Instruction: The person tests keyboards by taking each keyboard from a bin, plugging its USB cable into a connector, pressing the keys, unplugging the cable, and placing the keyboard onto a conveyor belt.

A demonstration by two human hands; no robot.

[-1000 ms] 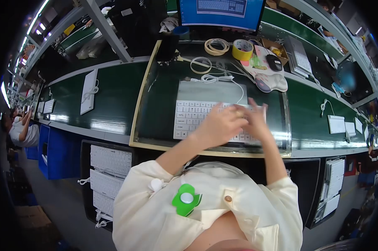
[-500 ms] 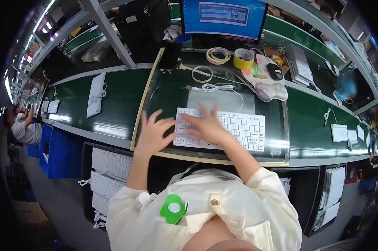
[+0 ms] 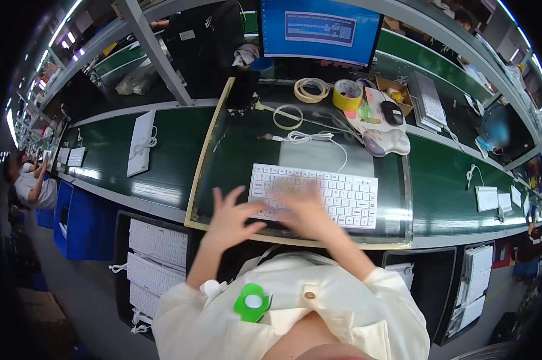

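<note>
Keyboard (image 3: 350, 203) lies near the bench's (image 3: 223, 174) front edge, its left keys (image 3: 265, 180) apparently now being worked, since left hand (image 3: 226, 223), spread, and right hand (image 3: 305, 211), too blurred to tell its state, have shifted from its right half

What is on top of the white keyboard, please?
The right hand, blurred, is over the white keyboard; the left hand is at its left edge. Whether either presses it is unclear. The part beneath the right hand cannot be seen.
</note>
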